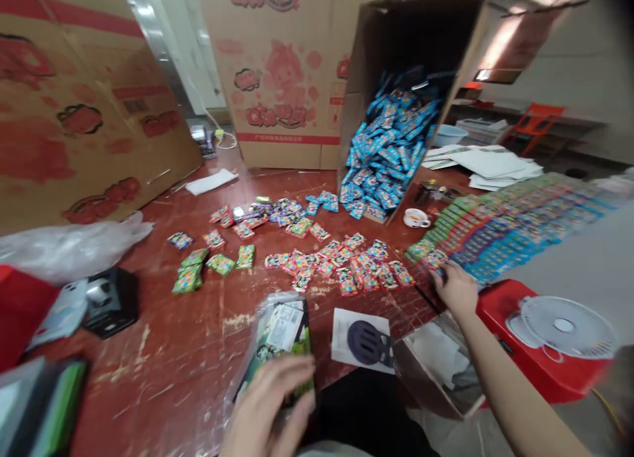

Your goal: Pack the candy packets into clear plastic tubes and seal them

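Observation:
My right hand (456, 286) reaches to the right side of the table, its fingers bent together at a small red candy packet (436, 257). That packet lies at the near left end of overlapping rows of green, red, purple and blue packets (500, 229). Blurred by motion, my left hand (272, 404) is low in the middle with thumb and fingers apart. It is over or on a green and black package (282, 331) in clear plastic; contact cannot be made out. Loose red packets (366, 272), green packets (188, 279) and purple packets (287, 211) lie scattered across the table.
A tipped carton (354, 107) spills blue packets (386, 153). Large cartons (282, 67) stand behind. A red scale (549, 371) with a white fan cover, an open small box (426, 371) and a white card (341, 338) are at the right front; a black device (119, 305) is left.

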The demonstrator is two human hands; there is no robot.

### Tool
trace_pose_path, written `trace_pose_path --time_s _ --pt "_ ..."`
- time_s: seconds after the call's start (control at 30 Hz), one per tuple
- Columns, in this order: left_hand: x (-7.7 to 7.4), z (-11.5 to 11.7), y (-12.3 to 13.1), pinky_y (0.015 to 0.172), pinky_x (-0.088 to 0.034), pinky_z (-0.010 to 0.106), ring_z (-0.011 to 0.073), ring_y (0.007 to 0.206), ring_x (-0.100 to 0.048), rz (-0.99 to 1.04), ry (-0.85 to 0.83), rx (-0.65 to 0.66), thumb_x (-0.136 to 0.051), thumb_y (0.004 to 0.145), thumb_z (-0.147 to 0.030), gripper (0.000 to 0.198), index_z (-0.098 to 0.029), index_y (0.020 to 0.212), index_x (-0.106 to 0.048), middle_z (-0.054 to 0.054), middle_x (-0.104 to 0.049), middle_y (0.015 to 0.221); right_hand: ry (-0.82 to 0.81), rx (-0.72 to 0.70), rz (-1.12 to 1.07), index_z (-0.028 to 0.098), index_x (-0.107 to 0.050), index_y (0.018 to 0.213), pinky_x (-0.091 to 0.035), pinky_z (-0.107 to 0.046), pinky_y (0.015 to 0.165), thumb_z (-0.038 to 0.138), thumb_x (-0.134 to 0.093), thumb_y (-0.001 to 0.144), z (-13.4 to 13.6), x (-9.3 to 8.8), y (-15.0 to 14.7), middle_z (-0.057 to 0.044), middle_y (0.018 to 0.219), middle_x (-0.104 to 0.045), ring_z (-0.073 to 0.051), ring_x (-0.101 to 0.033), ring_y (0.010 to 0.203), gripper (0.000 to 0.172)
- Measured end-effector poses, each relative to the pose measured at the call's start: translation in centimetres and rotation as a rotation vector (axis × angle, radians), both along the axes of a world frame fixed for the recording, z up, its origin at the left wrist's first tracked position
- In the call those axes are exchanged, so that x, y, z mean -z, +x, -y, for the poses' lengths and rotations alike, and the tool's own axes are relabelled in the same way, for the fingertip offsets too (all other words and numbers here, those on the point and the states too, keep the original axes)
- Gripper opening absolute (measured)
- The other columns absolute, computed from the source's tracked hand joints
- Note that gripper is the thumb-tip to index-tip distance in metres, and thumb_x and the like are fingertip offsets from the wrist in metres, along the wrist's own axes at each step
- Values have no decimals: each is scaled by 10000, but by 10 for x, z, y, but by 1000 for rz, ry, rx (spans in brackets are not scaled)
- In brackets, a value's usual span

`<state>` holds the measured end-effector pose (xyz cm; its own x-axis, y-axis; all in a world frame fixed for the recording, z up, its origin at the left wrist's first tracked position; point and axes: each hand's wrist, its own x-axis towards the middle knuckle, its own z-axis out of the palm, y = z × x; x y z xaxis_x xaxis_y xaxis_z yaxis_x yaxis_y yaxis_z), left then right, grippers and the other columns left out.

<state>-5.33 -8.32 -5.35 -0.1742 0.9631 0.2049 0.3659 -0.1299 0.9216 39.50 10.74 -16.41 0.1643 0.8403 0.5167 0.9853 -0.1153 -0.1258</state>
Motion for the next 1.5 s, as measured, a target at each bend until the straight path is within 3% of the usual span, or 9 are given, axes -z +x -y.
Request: trace_pose_path --time_s 0.1,0.27,0.4,0.47,0.67,0.77,1.0,1.2,1.5 --pt "30 -1 -15 928 -480 453 252 1057 -593 -202 -13 108 -596 825 -284 183 -286 997 -660 66 -644 1112 -7 60 -68 141 -604 1080 -404 -536 794 414 -443 839 -6 1 4 -215 1128 -603 -386 -551 1035 398" --pt "71 1 -27 1002 -394 519 294 1238 -448 -529 -54 -57 -560 833 -319 429 -222 1244 -481 138 -473 1329 119 -35 -145 123 -607 1073 -419 -481 821 450 -518 813 4 -21 -10 -266 1059 -605 -393 -551 1039 428" --pt "84 2 -19 950 -397 562 378 1189 -440 -627 -172 -194 -753 616 -456 891 -151 1349 -348 187 -455 1266 187 -328 -478 191 -613 962 -469 -456 796 418 -532 829 40 -46 -114 -169 955 -638 -318 -602 923 275" --pt "86 2 -15 916 -402 566 396 1146 -454 -692 -187 -255 -782 578 -456 947 -129 1353 -346 195 -458 1226 -115 -575 -762 220 -603 946 -510 -412 709 395 -530 842 55 -52 -191 -111 885 -659 -247 -632 767 216" --pt "67 -2 -22 785 -468 420 259 888 -574 -685 5 -173 -571 841 -282 431 -214 1259 -492 92 -603 976 -660 -982 -1101 187 -587 930 -506 -335 720 315 -693 691 55 -55 -332 -15 781 -625 -177 -611 746 291" --pt "46 -7 -33 763 -479 363 226 840 -600 -559 47 -106 -510 878 -242 219 -235 1071 -614 58 -655 887 -841 -1034 -1179 179 -583 918 -483 -276 607 331 -741 644 54 -60 -331 50 644 -543 -130 -560 600 350" --pt "9 -5 -57 705 -498 288 187 781 -627 -308 16 -137 -533 868 -287 149 -226 950 -642 45 -649 870 -606 -929 -1134 212 -561 1038 -495 -334 760 267 -749 659 67 -89 -313 -37 934 -596 -188 -594 862 427" --pt "-2 -4 -56 582 -533 251 184 742 -643 -6 -188 -164 -543 847 -396 216 -200 906 -613 46 -665 868 6 -863 -799 238 -632 1015 -379 -465 952 276 -684 758 93 -96 -315 -81 1063 -568 -262 -518 1050 265" --pt "-10 -1 -56 697 -539 273 188 790 -691 -292 -147 -101 -534 863 -356 177 -237 949 -633 21 -728 897 -675 -803 -1467 177 -631 782 -476 -262 605 373 -766 647 92 -97 -304 -3 671 -636 -152 -598 633 273"
